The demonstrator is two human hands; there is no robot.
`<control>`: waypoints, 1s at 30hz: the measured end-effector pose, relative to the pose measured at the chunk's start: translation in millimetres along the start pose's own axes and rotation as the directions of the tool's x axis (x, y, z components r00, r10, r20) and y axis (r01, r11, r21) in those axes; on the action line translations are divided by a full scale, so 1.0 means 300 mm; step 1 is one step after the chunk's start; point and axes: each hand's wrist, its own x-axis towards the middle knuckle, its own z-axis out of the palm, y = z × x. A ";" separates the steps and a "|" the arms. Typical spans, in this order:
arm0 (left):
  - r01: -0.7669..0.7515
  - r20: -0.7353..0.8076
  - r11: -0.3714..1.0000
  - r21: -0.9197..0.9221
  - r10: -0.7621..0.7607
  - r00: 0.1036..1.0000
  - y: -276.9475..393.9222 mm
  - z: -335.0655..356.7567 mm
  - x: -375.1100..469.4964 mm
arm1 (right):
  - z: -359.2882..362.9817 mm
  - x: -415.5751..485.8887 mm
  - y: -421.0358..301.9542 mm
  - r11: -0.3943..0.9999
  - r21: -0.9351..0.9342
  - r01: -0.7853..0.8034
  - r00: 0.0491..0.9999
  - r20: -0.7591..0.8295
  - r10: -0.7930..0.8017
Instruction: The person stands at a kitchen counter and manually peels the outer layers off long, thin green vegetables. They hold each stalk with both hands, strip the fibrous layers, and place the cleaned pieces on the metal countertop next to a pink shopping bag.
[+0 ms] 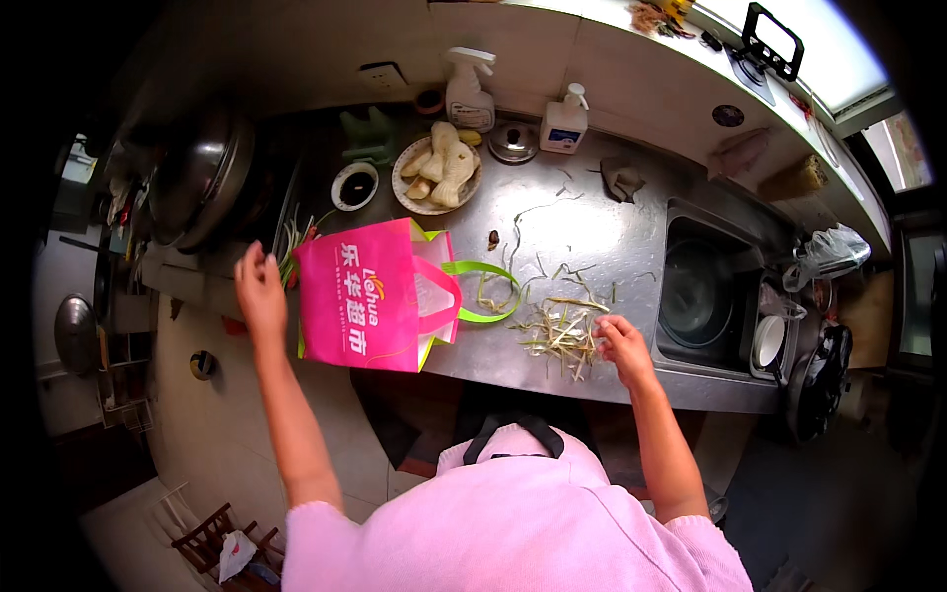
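Note:
A pink shopping bag (362, 296) with printed writing lies on its side on the steel counter (614, 229). Its mouth and its pink and green handles face right. To the left of it is my left hand (263, 292), with nothing visible in it. Some green stalks (297, 235) lie just beyond those fingers, partly behind the bag; whether I touch them is unclear. My right hand (625, 348) is at the right edge of a loose heap of green and white vegetable trimmings (562, 333). Its fingers are curled, and I cannot see whether they pinch any scraps.
Behind the bag stand a bowl of dark liquid (355, 186) and a plate (414, 203) of pale peeled pieces. A spray bottle (470, 96), metal lid (513, 142) and pump bottle (564, 122) line the wall. A sink (673, 348) is at right, a large metal pot (200, 177) at left.

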 end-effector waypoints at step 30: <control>-0.082 0.036 0.987 0.136 0.077 0.996 0.443 0.728 -0.561 | -0.400 0.811 -0.367 0.758 -0.404 0.512 0.776 -0.160 -0.610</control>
